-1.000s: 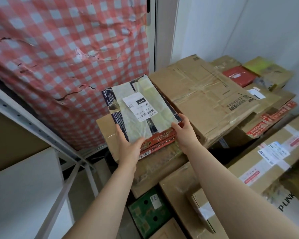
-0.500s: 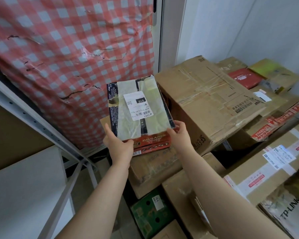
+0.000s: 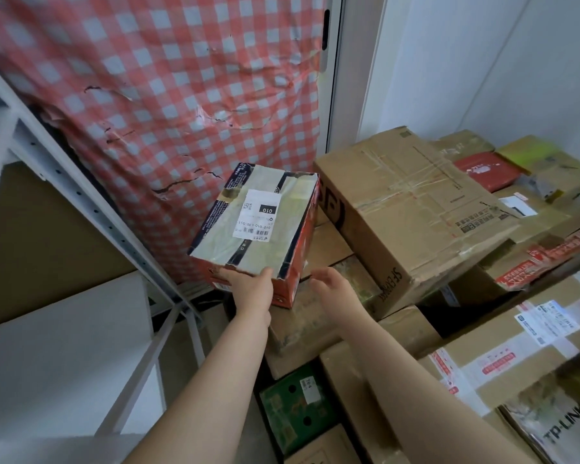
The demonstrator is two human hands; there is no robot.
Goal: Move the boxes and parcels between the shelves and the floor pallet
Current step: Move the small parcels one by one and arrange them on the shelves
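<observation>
Red-and-white checked cloth (image 3: 181, 95) hangs close behind; a big taped brown cardboard carton (image 3: 416, 209) crowds my right. Between them tilts the red, white-labelled parcel (image 3: 258, 226), little room either side. My left hand (image 3: 252, 286) grips its near edge; my right hand (image 3: 332, 286) hovers loose, empty.

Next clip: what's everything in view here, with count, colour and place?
labelled parcel: one, red with white label, held above the worn box
worn box: one, brown, below the parcel
SF Express box: one, brown, right of the parcel
green box: one, green, low centre
flat parcel: one, red, back right
taped box: one, brown, right edge
TP-LINK box: one, greyish, bottom right
checked sheet: one, red and white, hanging behind
shelf frame: one, white, left
left hand: one, grips the parcel's near edge
right hand: one, open, beside the parcel, not touching
</observation>
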